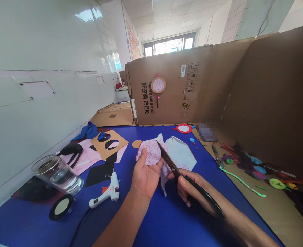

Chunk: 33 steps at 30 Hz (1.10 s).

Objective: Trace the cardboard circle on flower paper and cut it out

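Note:
My left hand [146, 176] grips a piece of pale pink fabric [151, 153] patterned with fine red-purple curved lines, thumb pressed on top. My right hand [191, 185] is wrapped round black-handled scissors [170, 161], whose blades point up and left at the fabric's edge. A partly cut strip of the fabric hangs down between the two hands. Just behind the scissors lies a larger pale fabric piece [183, 152] on the blue table. Whether the blades are fully closed is hard to make out.
A white glue gun [110, 190] with a cord lies left of my arm, beside a glass jar [57, 175]. Cut brown card [110, 144] and black sheets lie behind. Cardboard walls [172, 103] enclose the back and right; a round ornament [158, 85] hangs there. Coloured craft bits [259, 171] lie right.

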Available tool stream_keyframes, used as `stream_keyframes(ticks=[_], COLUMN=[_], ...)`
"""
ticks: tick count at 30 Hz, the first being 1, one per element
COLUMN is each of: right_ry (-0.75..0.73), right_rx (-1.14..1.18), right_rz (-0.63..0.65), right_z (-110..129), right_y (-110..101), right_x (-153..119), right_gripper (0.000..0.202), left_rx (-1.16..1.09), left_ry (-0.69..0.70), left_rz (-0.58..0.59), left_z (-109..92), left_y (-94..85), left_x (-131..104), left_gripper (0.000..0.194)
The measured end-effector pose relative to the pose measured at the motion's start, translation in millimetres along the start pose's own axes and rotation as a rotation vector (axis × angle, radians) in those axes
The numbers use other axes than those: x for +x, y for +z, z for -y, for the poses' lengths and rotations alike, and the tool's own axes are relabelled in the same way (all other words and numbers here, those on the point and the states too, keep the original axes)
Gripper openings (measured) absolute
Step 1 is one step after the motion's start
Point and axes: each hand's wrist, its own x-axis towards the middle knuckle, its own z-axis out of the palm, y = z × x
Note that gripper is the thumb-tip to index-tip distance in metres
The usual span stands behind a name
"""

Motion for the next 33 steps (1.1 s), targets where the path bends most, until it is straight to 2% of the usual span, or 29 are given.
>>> stream_keyframes(ticks=[12,23,33], right_ry=[-0.019,-0.006,-0.012], right_rx=[-0.058,-0.049,-0.083], right_rz=[-0.018,-0.024,-0.028], right_z=[8,13,19], right_y=[-2,-3,-3], right_x=[0,-1,-1], right_gripper=[0.065,0.060,0.064], left_rx=[0.009,-0.003,0.016], left_ry=[0.010,0.015,0.014], left_rz=[-0.032,-0.014,0.008], left_z=[0,0,1], left_y=[2.8,1.7,0.6], left_x=[-2,-2,-2], left_gripper=[0.030,0.029,0.030])
